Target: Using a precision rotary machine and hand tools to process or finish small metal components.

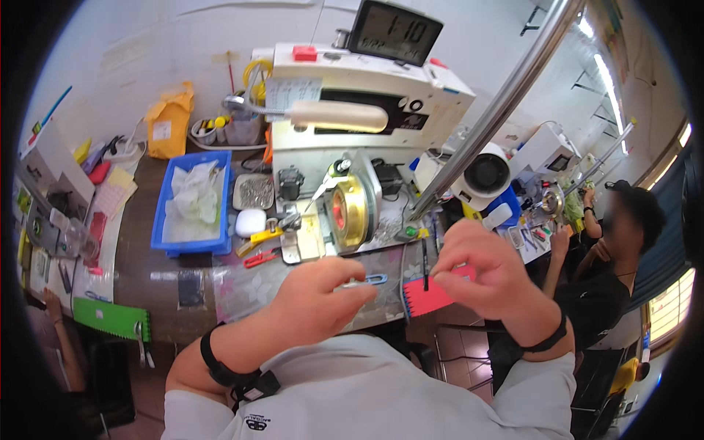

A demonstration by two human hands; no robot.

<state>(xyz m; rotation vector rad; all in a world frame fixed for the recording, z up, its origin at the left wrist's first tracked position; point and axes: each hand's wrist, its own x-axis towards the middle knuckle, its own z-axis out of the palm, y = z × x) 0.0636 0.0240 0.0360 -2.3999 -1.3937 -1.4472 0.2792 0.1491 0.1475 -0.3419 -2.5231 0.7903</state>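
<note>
My left hand [317,299] is raised over the table's front edge, thumb and fingers pinched together. Between them sits a slim metal tool with a blue loop end [377,279]. Across from it, my right hand [488,271] hovers above a red notebook [431,293], its fingers curled into a pinch; whatever it may hold is too small or hidden. A black pen [425,258] lies on the notebook, left of that hand. Beyond both hands stands a white bench machine [433,77] with a brass-coloured wheel [350,211], lit by a lamp [339,116].
A blue tray [163,220] with crumpled white sheets stands to the left, beside a dish of small metal pieces [254,192]. Red-handled pliers [262,258] lie near the machine. A metal post [499,103] slants across the right, where co-workers sit. A green notebook [110,317] is at left.
</note>
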